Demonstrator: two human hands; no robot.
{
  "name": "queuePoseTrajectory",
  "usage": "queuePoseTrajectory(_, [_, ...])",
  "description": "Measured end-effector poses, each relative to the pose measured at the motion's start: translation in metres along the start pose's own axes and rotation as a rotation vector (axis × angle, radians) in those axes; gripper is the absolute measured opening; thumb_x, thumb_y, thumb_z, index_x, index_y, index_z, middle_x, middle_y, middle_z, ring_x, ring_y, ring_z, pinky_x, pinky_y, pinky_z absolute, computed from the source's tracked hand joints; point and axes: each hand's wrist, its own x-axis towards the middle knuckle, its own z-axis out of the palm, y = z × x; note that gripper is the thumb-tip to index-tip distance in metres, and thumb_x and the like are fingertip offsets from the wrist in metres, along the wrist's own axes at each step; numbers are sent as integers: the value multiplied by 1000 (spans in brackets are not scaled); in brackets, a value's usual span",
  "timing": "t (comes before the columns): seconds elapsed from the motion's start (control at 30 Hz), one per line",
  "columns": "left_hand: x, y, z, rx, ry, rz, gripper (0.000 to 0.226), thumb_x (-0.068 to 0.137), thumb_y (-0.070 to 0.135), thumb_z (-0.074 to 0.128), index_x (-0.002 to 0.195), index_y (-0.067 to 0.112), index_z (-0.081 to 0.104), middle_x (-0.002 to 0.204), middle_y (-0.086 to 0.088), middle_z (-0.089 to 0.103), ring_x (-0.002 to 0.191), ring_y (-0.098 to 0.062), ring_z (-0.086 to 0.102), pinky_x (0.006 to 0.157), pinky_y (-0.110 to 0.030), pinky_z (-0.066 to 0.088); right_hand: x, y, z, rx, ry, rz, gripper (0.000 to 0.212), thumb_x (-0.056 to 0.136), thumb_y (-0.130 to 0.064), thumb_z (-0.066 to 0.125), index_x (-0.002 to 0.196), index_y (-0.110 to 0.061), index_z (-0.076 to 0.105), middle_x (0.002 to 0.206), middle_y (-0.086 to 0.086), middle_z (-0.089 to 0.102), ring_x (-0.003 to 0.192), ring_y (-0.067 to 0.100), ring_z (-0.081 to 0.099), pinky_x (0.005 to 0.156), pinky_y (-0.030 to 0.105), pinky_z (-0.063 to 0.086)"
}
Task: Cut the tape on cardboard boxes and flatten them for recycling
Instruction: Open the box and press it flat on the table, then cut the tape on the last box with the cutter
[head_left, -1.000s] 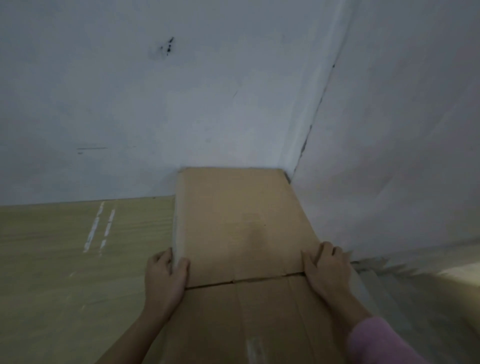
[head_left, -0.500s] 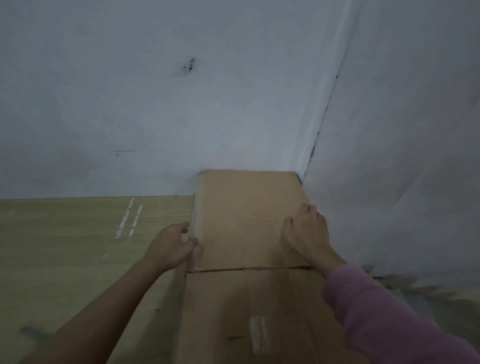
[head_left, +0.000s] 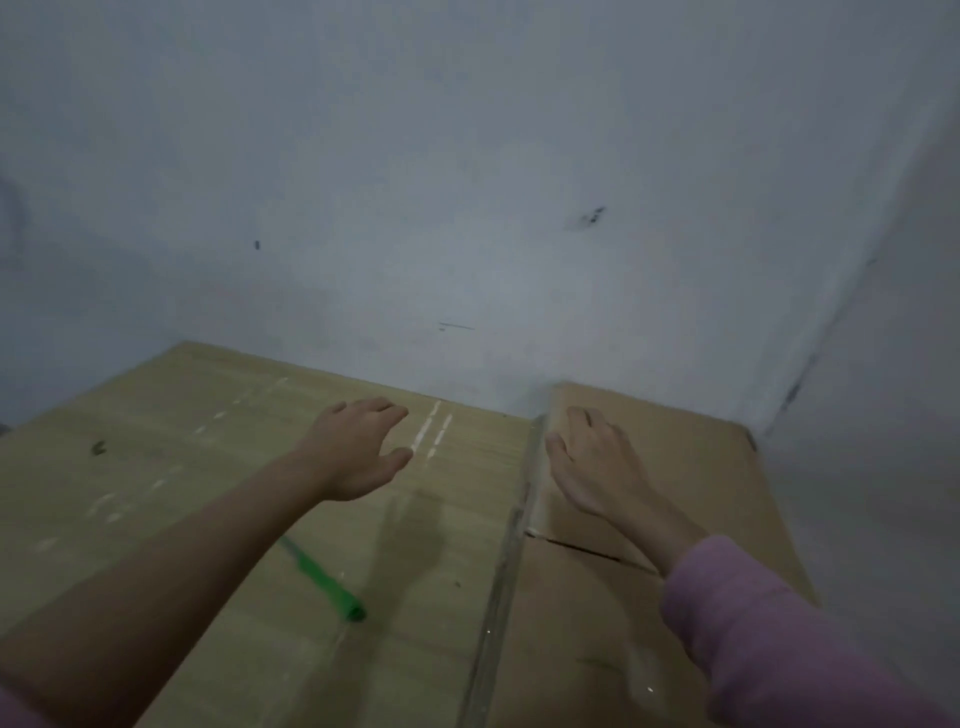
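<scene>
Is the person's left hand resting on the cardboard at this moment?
No, the left hand is open above the wooden surface, apart from the cardboard; only the right hand presses it.

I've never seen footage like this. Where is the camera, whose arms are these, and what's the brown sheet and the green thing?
There is no machine here: the camera sits on a person's head and looks down at their own two bare hands. The right hand lies flat on a flattened cardboard box pushed into the corner of the white walls. The left hand is open above the wooden floor, holding nothing. The green thing lies loose on the floor; it is too blurred to say what it is.
</scene>
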Motion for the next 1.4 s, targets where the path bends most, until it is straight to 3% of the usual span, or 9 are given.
queuePoseTrajectory(0.37, [-44, -192, -20, -13, 75, -160, 49, 95, 39, 46, 139, 18, 43, 147, 0, 40, 134, -17, 37, 107, -29, 27, 61, -201, 74, 51, -54, -245, 43, 99, -35, 35, 128, -5, 44, 132, 15, 48, 121, 30, 46, 102, 38, 29])
queuePoseTrajectory(0.6, [-85, -350, -9, -9, 2, -259, 46, 95, 36, 48, 135, 14, 48, 142, -2, 45, 128, -20, 44, 103, -29, 31, 87, -369, 157, 150, -134, -334, 44, 99, -35, 36, 128, -5, 46, 132, 16, 49, 119, 33, 47, 102, 39, 33])
queuePoseTrajectory(0.8, [-110, -463, 26, -56, -93, -353, 46, 96, 36, 47, 136, 14, 47, 142, -2, 45, 126, -21, 45, 102, -31, 32, 97, -475, 228, 195, -273, -399, 43, 99, -34, 37, 130, -5, 46, 132, 15, 49, 119, 32, 47, 102, 39, 31])
queuePoseTrajectory(1.17, [-85, -696, 87, -127, -213, -412, 43, 96, 37, 44, 133, 15, 50, 133, 1, 51, 118, -19, 50, 100, -32, 35, 210, -642, 364, 276, -329, -399, 35, 96, -24, 45, 121, 0, 52, 119, 19, 55, 106, 35, 52, 95, 41, 37])
queuePoseTrajectory(1.3, [-55, -779, 98, -129, -274, -381, 43, 97, 33, 44, 136, 16, 47, 141, 0, 45, 131, -17, 40, 108, -31, 28, 244, -716, 403, 374, -335, -326, 31, 94, -21, 45, 114, 1, 55, 112, 19, 57, 101, 36, 53, 92, 41, 39])
queuePoseTrajectory(1.4, [-40, -831, 104, -145, -294, -353, 43, 97, 32, 46, 136, 15, 47, 143, 0, 45, 135, -15, 35, 110, -31, 27, 253, -767, 424, 427, -369, -321, 32, 96, -20, 46, 119, 1, 53, 116, 17, 55, 107, 32, 51, 95, 39, 38])
